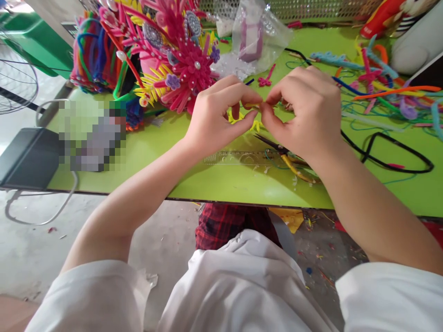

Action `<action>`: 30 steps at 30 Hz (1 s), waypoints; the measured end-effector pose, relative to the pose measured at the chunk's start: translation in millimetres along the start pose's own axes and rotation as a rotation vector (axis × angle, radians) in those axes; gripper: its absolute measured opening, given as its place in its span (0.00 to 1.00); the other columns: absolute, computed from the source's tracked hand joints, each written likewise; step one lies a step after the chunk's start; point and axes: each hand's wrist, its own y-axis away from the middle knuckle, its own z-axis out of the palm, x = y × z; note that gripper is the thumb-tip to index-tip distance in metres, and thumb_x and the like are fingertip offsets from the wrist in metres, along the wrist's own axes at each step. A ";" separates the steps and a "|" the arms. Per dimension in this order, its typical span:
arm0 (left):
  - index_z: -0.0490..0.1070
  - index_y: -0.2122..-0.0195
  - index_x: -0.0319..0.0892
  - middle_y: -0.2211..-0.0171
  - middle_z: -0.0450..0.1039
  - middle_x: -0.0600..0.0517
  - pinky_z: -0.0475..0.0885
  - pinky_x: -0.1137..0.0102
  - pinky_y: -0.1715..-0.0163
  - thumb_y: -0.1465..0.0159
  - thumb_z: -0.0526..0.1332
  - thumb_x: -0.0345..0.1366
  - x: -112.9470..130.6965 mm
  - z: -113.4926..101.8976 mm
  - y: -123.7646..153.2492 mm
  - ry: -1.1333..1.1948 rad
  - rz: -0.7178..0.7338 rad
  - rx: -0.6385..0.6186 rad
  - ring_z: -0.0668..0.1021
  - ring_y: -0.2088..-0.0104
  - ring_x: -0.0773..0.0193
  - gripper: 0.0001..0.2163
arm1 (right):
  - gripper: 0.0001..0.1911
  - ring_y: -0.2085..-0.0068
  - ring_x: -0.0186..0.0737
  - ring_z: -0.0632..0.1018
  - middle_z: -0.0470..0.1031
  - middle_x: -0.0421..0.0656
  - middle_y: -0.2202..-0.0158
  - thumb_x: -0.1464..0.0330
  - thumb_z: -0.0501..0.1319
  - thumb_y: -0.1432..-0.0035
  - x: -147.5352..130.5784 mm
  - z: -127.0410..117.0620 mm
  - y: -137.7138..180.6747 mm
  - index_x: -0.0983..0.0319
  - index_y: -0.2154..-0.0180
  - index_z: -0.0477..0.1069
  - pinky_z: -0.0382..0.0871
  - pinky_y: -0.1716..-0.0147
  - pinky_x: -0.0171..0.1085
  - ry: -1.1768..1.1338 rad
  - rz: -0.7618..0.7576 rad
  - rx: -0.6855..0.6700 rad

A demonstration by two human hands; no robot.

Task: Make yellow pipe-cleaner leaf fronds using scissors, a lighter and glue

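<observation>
Head view: hands (pixel 218 115) (pixel 308 110) on yellow pipe cleaner (pixel 256 125), table edge (pixel 242 196) just below.

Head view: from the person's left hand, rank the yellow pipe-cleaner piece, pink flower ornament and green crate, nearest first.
1. yellow pipe-cleaner piece, pinched by the left hand
2. pink flower ornament, on the table just beyond
3. green crate, far left, beyond the table
</observation>
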 end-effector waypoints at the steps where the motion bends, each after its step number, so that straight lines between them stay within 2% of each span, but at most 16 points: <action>1: 0.78 0.58 0.45 0.63 0.77 0.48 0.76 0.68 0.65 0.33 0.64 0.40 0.6 0.1 0.5 0.012 -0.006 -0.007 0.76 0.69 0.67 0.07 | 0.09 0.51 0.54 0.74 0.74 0.46 0.61 0.60 0.56 0.30 -0.1 0.1 -0.2 0.52 0.65 0.68 0.67 0.53 0.52 0.041 -0.007 0.007; 4: 0.78 0.56 0.46 0.61 0.76 0.48 0.77 0.67 0.65 0.33 0.64 0.41 1.1 0.9 2.3 0.059 -0.026 -0.027 0.77 0.68 0.66 0.08 | 0.08 0.50 0.56 0.73 0.74 0.47 0.60 0.61 0.56 0.31 -2.3 -0.3 -0.6 0.53 0.65 0.67 0.66 0.51 0.53 0.075 0.021 0.024; 10: 0.76 0.53 0.45 0.62 0.74 0.48 0.76 0.70 0.67 0.34 0.65 0.39 -5.6 7.8 7.3 0.122 -0.036 -0.052 0.79 0.65 0.65 0.09 | 0.10 0.49 0.58 0.73 0.72 0.49 0.63 0.60 0.63 0.38 -8.6 -4.0 -1.4 0.53 0.69 0.64 0.65 0.66 0.46 -0.219 0.198 0.005; 15: 0.75 0.46 0.48 0.58 0.75 0.47 0.73 0.74 0.73 0.36 0.66 0.33 -3.5 12.8 12.0 0.137 -0.033 -0.065 0.80 0.64 0.65 0.16 | 0.11 0.50 0.57 0.73 0.71 0.49 0.64 0.60 0.62 0.37 -8.9 -4.0 0.4 0.53 0.70 0.64 0.66 0.65 0.47 -0.254 0.244 0.047; 18: 0.74 0.41 0.50 0.55 0.76 0.46 0.73 0.75 0.75 0.38 0.65 0.29 -0.3 13.0 13.8 0.142 -0.049 -0.110 0.80 0.63 0.64 0.24 | 0.11 0.55 0.52 0.73 0.72 0.47 0.65 0.64 0.61 0.35 -10.4 0.3 2.0 0.54 0.71 0.65 0.65 0.61 0.47 -0.227 0.219 0.152; 21: 0.72 0.36 0.51 0.53 0.76 0.45 0.73 0.75 0.75 0.39 0.65 0.27 0.1 12.4 14.9 0.154 -0.036 -0.145 0.80 0.62 0.64 0.29 | 0.13 0.67 0.40 0.70 0.71 0.43 0.70 0.68 0.60 0.33 -15.1 6.2 1.5 0.57 0.73 0.67 0.62 0.63 0.44 -0.379 0.300 0.218; 25: 0.70 0.33 0.50 0.51 0.76 0.45 0.77 0.73 0.69 0.37 0.63 0.29 0.1 10.9 14.6 0.137 -0.024 -0.170 0.80 0.59 0.62 0.30 | 0.15 0.73 0.33 0.66 0.68 0.38 0.77 0.76 0.61 0.40 -18.8 13.9 -3.7 0.59 0.78 0.67 0.57 0.70 0.39 -0.575 0.480 0.239; 30: 0.69 0.32 0.48 0.48 0.75 0.43 0.80 0.68 0.57 0.35 0.62 0.31 4.9 9.1 13.0 0.124 -0.068 -0.225 0.80 0.52 0.59 0.29 | 0.18 0.75 0.33 0.66 0.65 0.36 0.80 0.79 0.61 0.41 -14.0 21.7 -7.7 0.58 0.80 0.69 0.58 0.72 0.37 -0.717 0.573 0.222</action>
